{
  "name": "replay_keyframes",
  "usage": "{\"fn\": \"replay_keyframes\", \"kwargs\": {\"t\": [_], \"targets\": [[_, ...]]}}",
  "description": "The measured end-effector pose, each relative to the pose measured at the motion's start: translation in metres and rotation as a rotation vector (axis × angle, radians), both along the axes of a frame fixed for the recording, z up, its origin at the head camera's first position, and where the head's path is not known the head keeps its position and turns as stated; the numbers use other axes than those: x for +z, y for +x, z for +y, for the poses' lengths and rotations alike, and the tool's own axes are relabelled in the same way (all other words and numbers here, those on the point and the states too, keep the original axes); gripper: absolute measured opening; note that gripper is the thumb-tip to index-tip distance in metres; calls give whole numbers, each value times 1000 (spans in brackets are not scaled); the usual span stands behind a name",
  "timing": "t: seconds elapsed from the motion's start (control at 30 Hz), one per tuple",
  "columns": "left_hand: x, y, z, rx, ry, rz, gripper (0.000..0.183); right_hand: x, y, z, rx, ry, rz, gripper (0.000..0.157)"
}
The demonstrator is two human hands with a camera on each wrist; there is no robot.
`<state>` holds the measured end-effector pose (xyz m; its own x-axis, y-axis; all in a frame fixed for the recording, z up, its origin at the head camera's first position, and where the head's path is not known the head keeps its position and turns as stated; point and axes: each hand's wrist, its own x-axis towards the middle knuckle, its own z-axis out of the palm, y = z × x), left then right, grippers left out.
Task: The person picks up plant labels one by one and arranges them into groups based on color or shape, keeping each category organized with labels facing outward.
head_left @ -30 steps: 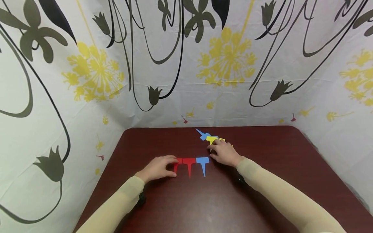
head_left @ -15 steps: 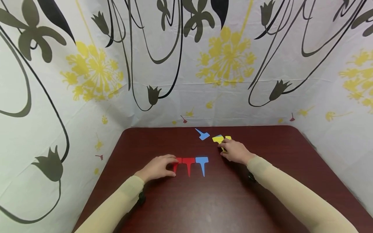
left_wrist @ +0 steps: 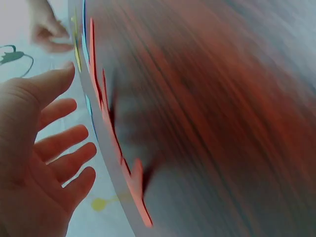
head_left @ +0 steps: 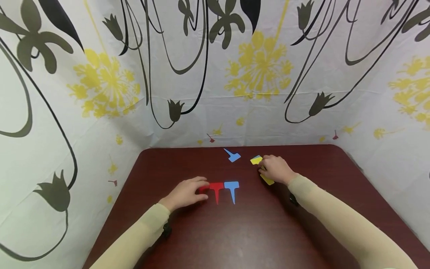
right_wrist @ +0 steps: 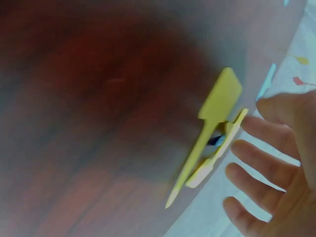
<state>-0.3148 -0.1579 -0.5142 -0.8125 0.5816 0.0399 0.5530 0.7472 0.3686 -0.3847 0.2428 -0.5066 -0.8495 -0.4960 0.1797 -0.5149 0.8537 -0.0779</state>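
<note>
Flat T-shaped plant labels lie on the table. My left hand (head_left: 186,193) is at the left end of a row, its fingers loosely bent over a partly hidden red label (head_left: 203,189). Beside that one are another red label (head_left: 217,188) and a blue label (head_left: 231,188), stems toward me. Farther back, my right hand (head_left: 276,169) is over the yellow labels (head_left: 256,160), hiding part of them. The right wrist view has two yellow labels (right_wrist: 220,101) crossing, a bit of blue between them, and relaxed fingers (right_wrist: 256,163) beside them.
A single blue label (head_left: 232,155) lies at the back of the dark red-brown table (head_left: 215,231), its stem pointing back left. A patterned white cloth (head_left: 215,123) hangs behind the table and along its sides.
My right hand has moved right with the yellow labels, away from the lone blue label. One yellow label now lies turned, nearer to me. My left hand has barely shifted.
</note>
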Motion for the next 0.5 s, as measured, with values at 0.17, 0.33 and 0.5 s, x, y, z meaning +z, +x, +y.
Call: {"fn": "replay_keyframes", "kwargs": {"t": [0.17, 0.33, 0.5], "targets": [[-1, 1, 14, 7, -15, 27, 56, 10, -21, -21, -101, -116, -76, 25], [-1, 1, 24, -4, -17, 23, 59, 17, -45, -50, -218, -156, -186, 37], [-7, 2, 32, -11, -45, 23, 64, 14, -60, -77, -304, -133, -263, 41]]}}
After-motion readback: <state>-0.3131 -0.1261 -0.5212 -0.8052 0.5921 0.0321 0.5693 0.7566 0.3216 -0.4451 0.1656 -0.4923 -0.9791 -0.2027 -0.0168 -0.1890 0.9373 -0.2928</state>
